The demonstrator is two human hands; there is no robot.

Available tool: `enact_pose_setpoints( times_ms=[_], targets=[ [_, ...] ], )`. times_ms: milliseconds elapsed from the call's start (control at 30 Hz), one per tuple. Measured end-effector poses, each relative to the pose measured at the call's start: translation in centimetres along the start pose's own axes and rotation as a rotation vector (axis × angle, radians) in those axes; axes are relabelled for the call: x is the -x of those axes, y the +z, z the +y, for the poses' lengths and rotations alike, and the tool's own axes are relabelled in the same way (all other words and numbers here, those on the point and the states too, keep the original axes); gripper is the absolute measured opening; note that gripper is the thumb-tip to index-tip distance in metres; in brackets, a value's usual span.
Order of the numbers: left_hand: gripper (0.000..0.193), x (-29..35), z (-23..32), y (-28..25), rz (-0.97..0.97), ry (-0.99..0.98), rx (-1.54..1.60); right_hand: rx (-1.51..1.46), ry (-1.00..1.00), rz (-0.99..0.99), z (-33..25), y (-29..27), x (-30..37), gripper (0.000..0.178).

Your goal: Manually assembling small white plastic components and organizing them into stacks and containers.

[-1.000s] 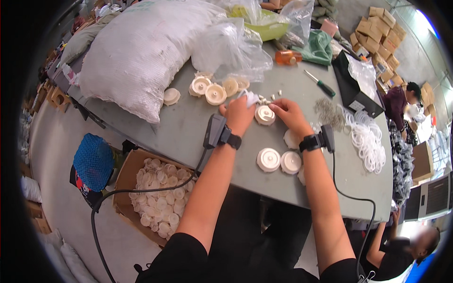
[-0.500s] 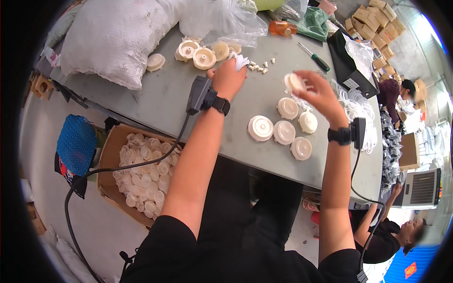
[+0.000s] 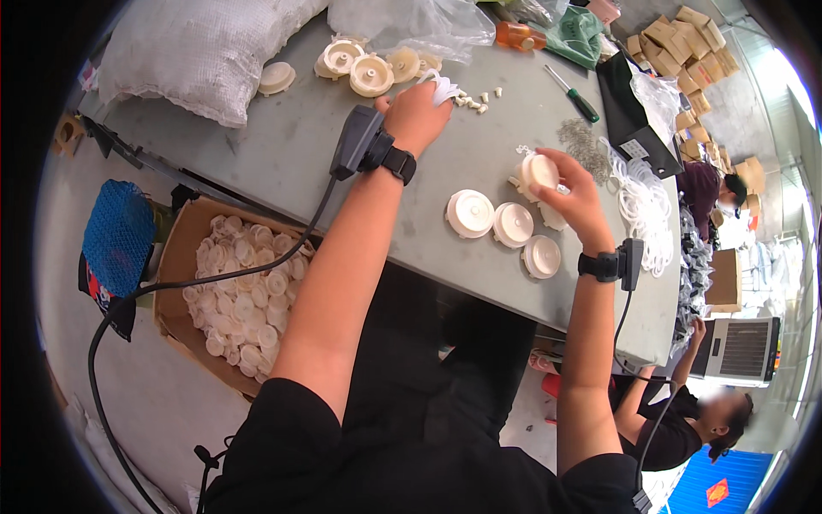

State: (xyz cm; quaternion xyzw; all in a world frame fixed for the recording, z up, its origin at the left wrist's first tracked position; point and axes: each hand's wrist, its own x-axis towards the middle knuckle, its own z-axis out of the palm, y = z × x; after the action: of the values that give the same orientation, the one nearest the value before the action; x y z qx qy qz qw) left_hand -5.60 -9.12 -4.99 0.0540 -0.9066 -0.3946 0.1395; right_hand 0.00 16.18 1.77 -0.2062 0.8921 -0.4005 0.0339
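In the head view, I watch the right hand (image 3: 575, 195) pinch a cream disc (image 3: 540, 173) between thumb and fingers, above the gray table (image 3: 402, 218). Three pale round parts (image 3: 513, 224) lie in a slanting row just left of and below that hand. The left hand (image 3: 419, 117) is curled around white rings (image 3: 442, 88) that poke out past its knuckles; its fingertips I cannot see. Small cream pegs (image 3: 469, 102) lie beside it, and a green-handled screwdriver (image 3: 584, 104) rests farther right.
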Motion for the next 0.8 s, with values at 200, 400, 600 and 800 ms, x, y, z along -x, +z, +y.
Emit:
enact_pose_setpoints(
  times_ms=[200,400,600,800],
  targets=[
    [0.024,0.1,-0.1,0.0,0.000,0.006,-0.009,-0.508,0.102,0.179,1.1,-1.0,1.4,0.048],
    [0.022,0.2,0.2,-0.4,-0.014,0.040,-0.009,-0.230,0.051,0.091,0.2,0.0,1.7,0.049],
    [0.023,0.3,0.1,-0.2,0.000,0.058,-0.014,0.065,0.008,0.039,-0.5,2.2,-1.2,0.043],
    [0.025,0.4,0.3,-0.1,0.044,0.062,-0.024,0.285,-0.095,0.014,-0.1,3.6,-2.1,0.048]
  ],
)
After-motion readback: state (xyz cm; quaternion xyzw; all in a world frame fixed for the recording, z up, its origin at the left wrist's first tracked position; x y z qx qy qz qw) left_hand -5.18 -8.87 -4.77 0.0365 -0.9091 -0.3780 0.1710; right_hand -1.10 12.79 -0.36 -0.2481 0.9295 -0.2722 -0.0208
